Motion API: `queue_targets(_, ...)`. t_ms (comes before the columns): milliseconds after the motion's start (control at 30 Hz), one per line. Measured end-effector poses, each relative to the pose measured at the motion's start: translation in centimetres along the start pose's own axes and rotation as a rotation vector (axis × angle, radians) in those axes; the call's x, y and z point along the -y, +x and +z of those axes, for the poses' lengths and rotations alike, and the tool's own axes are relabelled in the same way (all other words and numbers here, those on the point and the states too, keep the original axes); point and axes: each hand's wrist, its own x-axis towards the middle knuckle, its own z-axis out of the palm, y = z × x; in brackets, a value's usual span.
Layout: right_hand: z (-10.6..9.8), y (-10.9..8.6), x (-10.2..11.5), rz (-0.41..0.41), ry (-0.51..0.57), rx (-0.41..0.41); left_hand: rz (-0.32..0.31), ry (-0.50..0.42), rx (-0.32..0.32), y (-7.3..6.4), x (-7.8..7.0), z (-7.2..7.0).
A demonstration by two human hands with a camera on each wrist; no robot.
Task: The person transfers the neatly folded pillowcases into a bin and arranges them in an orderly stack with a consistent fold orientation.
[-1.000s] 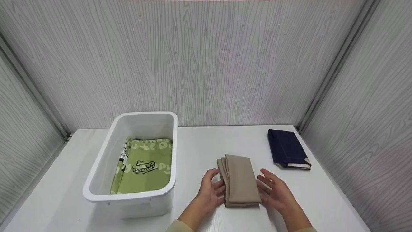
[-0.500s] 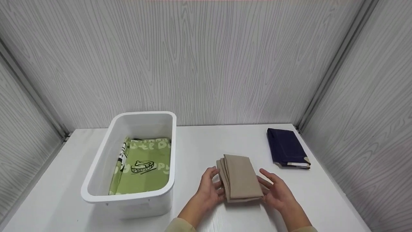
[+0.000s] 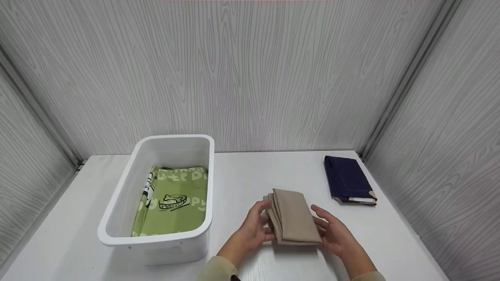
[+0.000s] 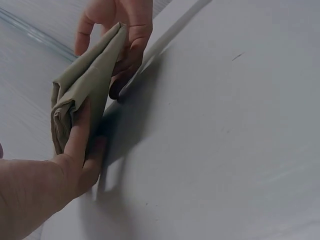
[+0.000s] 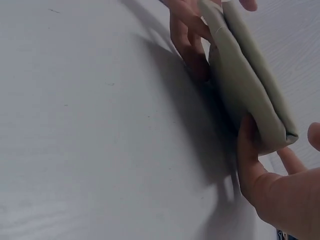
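Observation:
A folded beige cloth [image 3: 297, 216] is held a little above the white table between both hands, its near end raised over a shadow. My left hand [image 3: 254, 228] supports its left side, fingers reaching beneath; in the left wrist view the fingers [image 4: 80, 132] press its underside. From the right, my right hand [image 3: 336, 234] carries the other side. In the right wrist view, a finger [image 5: 246, 140] lies under the cloth's edge and the thumb [image 5: 315, 135] stands apart from it. The fingertips under the cloth are partly hidden.
A white plastic bin [image 3: 156, 240] stands to the left with a folded green printed cloth [image 3: 175, 218] inside. A folded dark blue cloth [image 3: 347, 177] lies at the back right of the table [image 3: 250, 168]. Grey wood-grain panels [image 3: 234, 78] enclose the back and sides.
The beige cloth was lying on the table between the hands; its near end has come up and it is tilted slightly. Both hands have moved in, with fingers beneath it.

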Motion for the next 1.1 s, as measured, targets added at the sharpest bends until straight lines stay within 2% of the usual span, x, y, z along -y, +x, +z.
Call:
queue_targets(167, 0.0, 0.3, 0.1, -0.027, -0.16, -0.017, -0.017, 0.023, -0.024, 0.6, -0.2, 0.2)
queue_targets(267, 0.0, 0.4, 0.2, -0.031, -0.235, -0.023, -0.011, 0.077, -0.034, 0.9, -0.2, 0.2)
queue_targets(467, -0.1, 0.5, 0.3, -0.025, -0.302, -0.015, 0.004, 0.127, -0.039, 1.6, -0.3, -0.1)
queue_targets(667, -0.3, 0.6, 0.5, -0.033, -0.375, -0.002, 0.005, 0.22, -0.01, 1.8, -0.7, -0.1)
queue_targets(800, -0.1, 0.8, 0.6, -0.033, -0.473, -0.027, 0.045, 0.359, -0.034, 1.6, -0.8, -0.1)
queue_targets(933, 0.1, 1.0, 0.7, -0.04, -0.573, -0.036, 0.11, 0.484, -0.058, 1.5, -0.8, -0.1)
queue_targets(1100, -0.1, 1.0, 0.9, -0.055, -0.589, 0.008, 0.17, 0.572, -0.072, 1.8, -0.9, -0.2)
